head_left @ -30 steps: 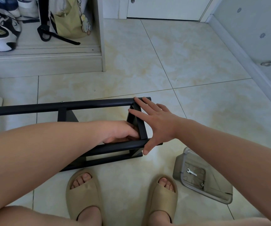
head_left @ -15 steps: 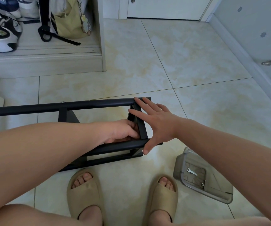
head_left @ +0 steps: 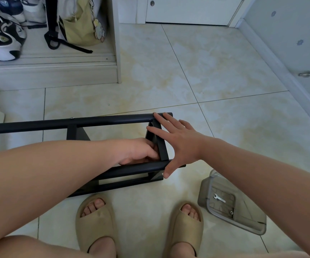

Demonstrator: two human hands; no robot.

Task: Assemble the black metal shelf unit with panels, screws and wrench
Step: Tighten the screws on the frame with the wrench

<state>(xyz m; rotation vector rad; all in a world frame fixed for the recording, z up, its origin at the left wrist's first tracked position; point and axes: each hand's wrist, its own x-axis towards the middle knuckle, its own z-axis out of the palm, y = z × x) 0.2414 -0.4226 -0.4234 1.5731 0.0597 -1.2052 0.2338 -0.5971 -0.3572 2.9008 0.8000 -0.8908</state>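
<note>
Frame: the black metal tube shelf frame point(head_left: 113, 121) lies on its side on the pale tiled floor point(head_left: 215, 71), just ahead of the person's feet.
Done: rails and end brace look joined.
Bracing: the right hand point(head_left: 180, 144) lies flat with straight fingers across both rail ends.
Working: the left hand point(head_left: 141, 151) curls inside the end brace; whatever it pinches is hidden.
Left: the small silver wrench point(head_left: 219, 197) lies unused in the grey plastic tray point(head_left: 204, 185). Tightening probably remains, and no panels are visible.
Change: almost none; both hands sit where they were a second ago.

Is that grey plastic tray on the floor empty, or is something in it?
Not empty. The grey tray holds a small silver wrench and one tiny round metal part near its corner.
</note>
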